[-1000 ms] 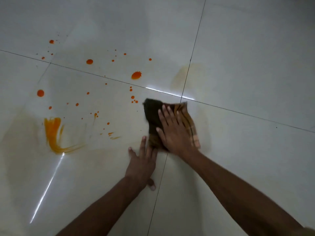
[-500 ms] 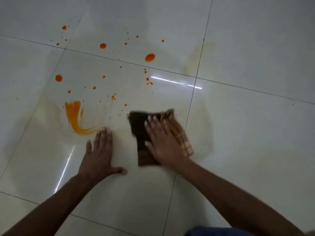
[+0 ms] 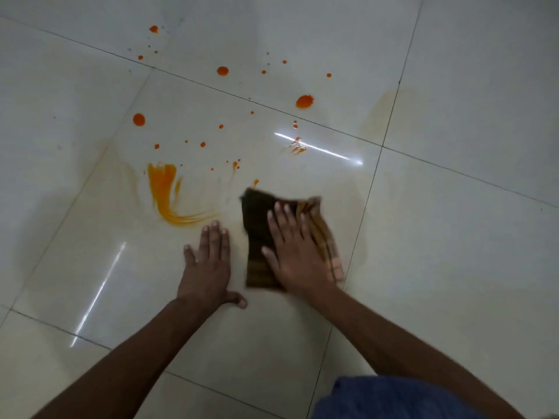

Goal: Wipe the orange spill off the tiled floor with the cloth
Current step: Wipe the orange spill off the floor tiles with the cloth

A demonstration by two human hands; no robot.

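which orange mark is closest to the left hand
The large curved smear, whose tail ends just beyond the fingers of the left hand. The other marks are small drops lying farther off.

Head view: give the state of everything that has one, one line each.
cloth: folded, flat under the right hand.
right hand: open, fingers spread, pressing the cloth.
left hand: open, flat on the tiled floor beside the cloth.
orange smear: streaked, not yet wiped.
orange drops: scattered beyond the cloth, unwiped.
tiled floor: glossy, faint yellowish film.
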